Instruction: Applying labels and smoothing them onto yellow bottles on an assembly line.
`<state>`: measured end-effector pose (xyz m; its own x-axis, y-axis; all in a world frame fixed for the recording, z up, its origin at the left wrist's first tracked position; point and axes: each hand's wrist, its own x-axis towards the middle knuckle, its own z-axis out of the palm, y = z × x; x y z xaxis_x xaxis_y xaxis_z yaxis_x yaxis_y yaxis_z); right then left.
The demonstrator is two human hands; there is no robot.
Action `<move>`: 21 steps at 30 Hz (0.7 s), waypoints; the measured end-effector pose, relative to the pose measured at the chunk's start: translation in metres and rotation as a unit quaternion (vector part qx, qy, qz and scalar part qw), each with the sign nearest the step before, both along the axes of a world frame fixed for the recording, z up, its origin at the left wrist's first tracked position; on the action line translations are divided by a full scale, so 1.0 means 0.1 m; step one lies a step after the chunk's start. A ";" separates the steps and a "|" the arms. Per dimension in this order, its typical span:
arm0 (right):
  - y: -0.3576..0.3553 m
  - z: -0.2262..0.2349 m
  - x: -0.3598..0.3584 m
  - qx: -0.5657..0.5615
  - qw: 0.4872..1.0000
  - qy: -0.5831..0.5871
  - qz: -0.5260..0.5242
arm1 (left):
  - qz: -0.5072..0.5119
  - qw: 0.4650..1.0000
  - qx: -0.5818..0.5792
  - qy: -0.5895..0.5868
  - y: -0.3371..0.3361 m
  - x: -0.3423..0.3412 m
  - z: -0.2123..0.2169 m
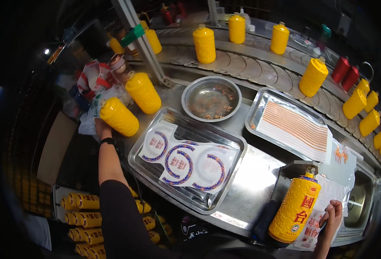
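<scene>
At the left end of the metal table, my left hand (pixel 102 127) is against the side of a plain yellow bottle (pixel 119 117), its fingers closed round it and partly hidden behind it. Another plain yellow bottle (pixel 143 93) stands right beside that one. At the lower right, a yellow bottle with red characters and a patterned neck band (pixel 295 208) sits upright in a dark holder (pixel 271 220). My right hand (pixel 332 214) hovers just right of this decorated bottle, fingers curled together; whether anything small is between them I cannot make out. Under it lies a white decal sheet (pixel 313 231) with red characters.
A steel tray (pixel 132 157) holds curved blue-patterned decals (pixel 179 164). Behind it stands a metal bowl (pixel 186 93) of water with small orange pieces. Another tray (pixel 251 123) bears a striped sheet (pixel 290 127). Beyond runs a conveyor (pixel 251 60) of yellow bottles; a sink (pixel 363 203) lies right.
</scene>
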<state>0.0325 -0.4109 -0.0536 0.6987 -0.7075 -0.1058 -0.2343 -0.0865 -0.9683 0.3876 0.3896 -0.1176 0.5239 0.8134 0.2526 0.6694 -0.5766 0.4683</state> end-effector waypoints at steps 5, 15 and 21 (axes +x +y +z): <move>-0.09 -0.04 -0.14 -0.014 1.000 -0.024 -0.008 | 0.028 0.998 0.002 -0.051 -0.23 -0.17 0.12; -0.21 0.27 -0.33 -0.134 0.973 -0.117 0.150 | 0.017 0.932 -0.140 -0.334 -0.65 -1.27 0.60; 0.82 0.83 -0.30 0.026 0.966 -0.128 0.223 | -0.333 0.805 -0.218 -0.439 -2.10 -2.53 0.97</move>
<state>0.0030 -0.3286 0.0295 0.9409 -0.3285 0.0830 0.0626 -0.0725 -0.9954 0.1345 0.1791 -0.0208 0.6556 0.5382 0.5296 -0.4202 -0.3227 0.8481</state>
